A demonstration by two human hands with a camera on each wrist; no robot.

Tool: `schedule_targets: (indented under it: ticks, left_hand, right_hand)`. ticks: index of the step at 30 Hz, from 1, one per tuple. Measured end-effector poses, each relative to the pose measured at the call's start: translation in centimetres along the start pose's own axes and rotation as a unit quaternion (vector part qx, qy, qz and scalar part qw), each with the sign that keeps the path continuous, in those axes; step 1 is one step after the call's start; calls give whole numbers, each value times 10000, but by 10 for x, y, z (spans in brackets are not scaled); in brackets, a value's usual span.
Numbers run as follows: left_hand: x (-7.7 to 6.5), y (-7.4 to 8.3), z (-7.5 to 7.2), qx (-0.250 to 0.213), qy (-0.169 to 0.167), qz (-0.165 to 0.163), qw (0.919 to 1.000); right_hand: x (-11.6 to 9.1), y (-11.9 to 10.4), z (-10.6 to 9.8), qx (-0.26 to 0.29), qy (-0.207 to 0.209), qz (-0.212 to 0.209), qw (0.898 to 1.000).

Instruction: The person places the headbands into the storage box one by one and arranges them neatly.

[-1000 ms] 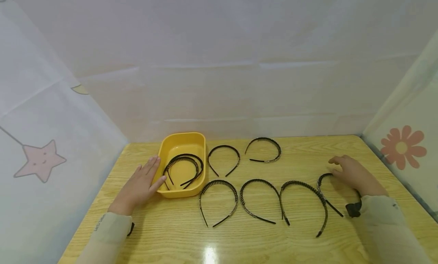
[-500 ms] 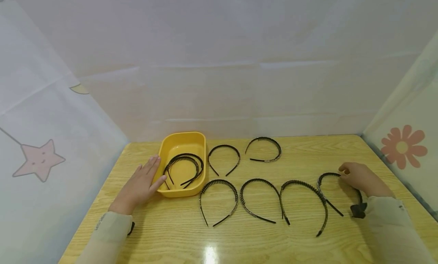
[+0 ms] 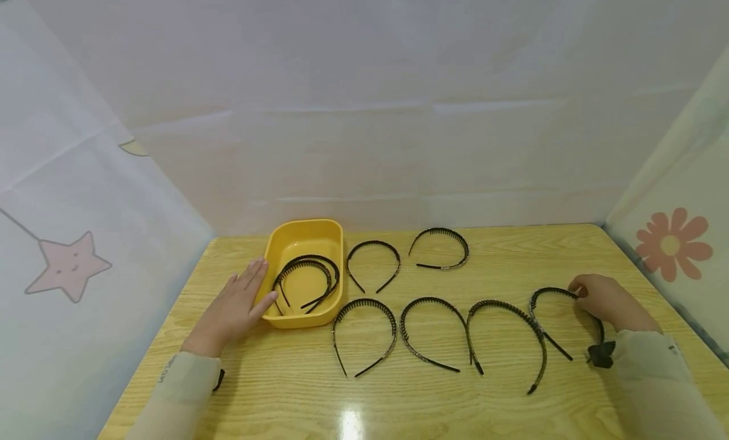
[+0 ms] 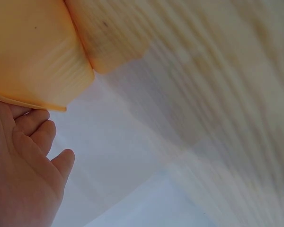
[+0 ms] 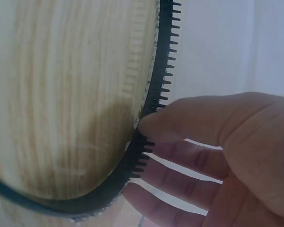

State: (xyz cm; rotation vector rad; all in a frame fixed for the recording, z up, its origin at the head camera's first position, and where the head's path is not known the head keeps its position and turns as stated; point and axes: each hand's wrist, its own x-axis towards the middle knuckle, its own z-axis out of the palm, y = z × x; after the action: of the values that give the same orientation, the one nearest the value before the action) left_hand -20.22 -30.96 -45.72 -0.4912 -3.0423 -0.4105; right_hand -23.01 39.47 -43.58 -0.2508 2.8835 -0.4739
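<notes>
My left hand (image 3: 230, 310) rests with straight fingers along the left rim of a yellow plastic basin (image 3: 273, 240); the left wrist view shows its fingertips at the edge of the basin (image 4: 38, 52). Two black toothed headbands (image 3: 310, 261) lie inside, overlapping. At the far right, my right hand (image 3: 604, 301) pinches the top of a black headband (image 3: 547, 291). In the right wrist view, the thumb presses one side of this headband's toothed band (image 5: 163, 61), and the other fingers sit behind it. Part of its right arm is hidden by the hand.
Two headbands lie at the back, one (image 3: 373, 244) beside the basin, one (image 3: 455, 237) further right. Three more, a left (image 3: 364, 302), a middle (image 3: 433, 301) and a right (image 3: 504, 307), form a front row on the wooden table (image 3: 285, 389). Printed cloth walls (image 3: 370, 149) enclose the table.
My right hand has moved slightly right and down onto the far-right headband, and its fingers have closed on the top of the band. The left hand and basin have stayed put.
</notes>
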Motion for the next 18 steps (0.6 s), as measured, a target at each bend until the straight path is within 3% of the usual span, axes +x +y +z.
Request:
schedule_targets:
  ticks: [18]
  left_hand:
    - [0,2,-1,7,24,-9,10000]
  right_hand:
    - [0,5,1,52,246,61,9997]
